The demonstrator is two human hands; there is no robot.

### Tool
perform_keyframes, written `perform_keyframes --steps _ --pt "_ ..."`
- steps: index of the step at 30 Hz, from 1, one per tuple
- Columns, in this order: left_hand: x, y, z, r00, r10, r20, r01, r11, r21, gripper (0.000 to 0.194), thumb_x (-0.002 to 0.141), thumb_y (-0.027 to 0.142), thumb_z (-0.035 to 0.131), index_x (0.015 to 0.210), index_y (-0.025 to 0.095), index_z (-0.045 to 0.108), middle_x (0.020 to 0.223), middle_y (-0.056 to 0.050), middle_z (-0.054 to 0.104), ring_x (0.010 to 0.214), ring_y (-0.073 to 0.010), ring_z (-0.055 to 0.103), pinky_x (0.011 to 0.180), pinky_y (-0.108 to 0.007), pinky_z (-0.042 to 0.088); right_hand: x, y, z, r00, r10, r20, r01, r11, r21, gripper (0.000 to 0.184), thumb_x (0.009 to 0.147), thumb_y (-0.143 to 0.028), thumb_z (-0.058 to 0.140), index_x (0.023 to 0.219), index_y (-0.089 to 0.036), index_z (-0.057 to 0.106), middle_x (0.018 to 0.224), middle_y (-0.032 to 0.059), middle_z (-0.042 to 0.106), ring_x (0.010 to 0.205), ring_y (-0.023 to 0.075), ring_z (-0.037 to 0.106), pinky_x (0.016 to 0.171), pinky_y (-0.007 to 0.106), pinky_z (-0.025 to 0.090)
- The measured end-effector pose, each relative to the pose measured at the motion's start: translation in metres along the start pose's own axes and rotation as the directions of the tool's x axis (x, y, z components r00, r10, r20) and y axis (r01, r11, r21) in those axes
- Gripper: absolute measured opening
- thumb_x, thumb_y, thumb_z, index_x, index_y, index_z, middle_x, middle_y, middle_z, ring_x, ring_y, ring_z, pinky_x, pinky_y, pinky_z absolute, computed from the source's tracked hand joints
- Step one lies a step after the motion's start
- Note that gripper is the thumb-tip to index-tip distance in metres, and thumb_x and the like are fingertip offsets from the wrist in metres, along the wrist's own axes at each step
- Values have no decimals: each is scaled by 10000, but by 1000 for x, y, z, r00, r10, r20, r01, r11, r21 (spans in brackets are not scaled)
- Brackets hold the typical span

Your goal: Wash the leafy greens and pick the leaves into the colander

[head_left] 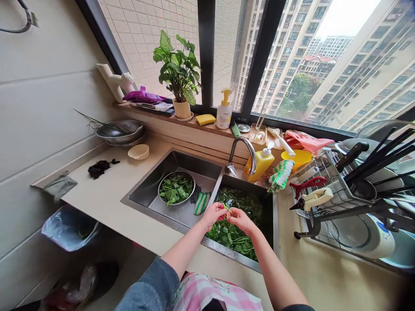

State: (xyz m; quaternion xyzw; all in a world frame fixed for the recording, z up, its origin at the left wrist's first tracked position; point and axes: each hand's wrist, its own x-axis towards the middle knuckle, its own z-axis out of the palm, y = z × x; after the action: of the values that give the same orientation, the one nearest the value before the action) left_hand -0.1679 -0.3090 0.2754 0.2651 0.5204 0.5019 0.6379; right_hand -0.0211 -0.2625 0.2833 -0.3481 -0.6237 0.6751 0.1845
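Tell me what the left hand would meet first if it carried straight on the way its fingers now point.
The left hand points rightward at the right hand, both pinching a green stem over the leafy greens in the sink's right basin. It would likely meet the stem and right fingertips first; depth is hard to judge.

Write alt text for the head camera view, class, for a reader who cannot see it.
Both hands, left hand and right hand, pinch one green stem above the right sink basin full of leafy greens. The left basin holds a metal bowl of picked leaves.
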Motion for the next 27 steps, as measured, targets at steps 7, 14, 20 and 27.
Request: perform_keyframes --steps 7,14,20,27 --pt "1 -2 3 997 75 -4 -74 996 42 286 612 273 682 783 160 484 654 26 569 558 -76 517 554 -203 374 6 11 3 997 3 -79 -11 995 -104 148 633 -250 496 588 -189 369 541 -70 327 519 69 282 495 206 210" --pt "5 -8 3 967 254 -35 -245 956 164 210 599 211 663 722 153 503 651 34 521 620 -83 505 618 -210 396 10 23 5 961 -194 -196 48 818 -573 203 539 -129 490 731 -182 534 723 -11 532 669 130 453 596 227 329" --pt "4 -7 -4 987 101 -125 -91 992 87 386 611 259 669 936 168 482 628 49 500 550 -77 496 519 -193 389 5 18 5 943 -173 -283 31 895 -444 248 687 -180 416 818 -211 625 809 20 648 727 172 555 678 278 416" --pt "1 -5 -8 989 37 -143 -34 999 24 424 594 312 702 920 176 466 620 46 522 540 -81 526 508 -192 408 8 21 12 906 -251 -340 106 914 -393 282 793 -372 450 947 -211 623 968 55 658 883 199 579 818 325 419"
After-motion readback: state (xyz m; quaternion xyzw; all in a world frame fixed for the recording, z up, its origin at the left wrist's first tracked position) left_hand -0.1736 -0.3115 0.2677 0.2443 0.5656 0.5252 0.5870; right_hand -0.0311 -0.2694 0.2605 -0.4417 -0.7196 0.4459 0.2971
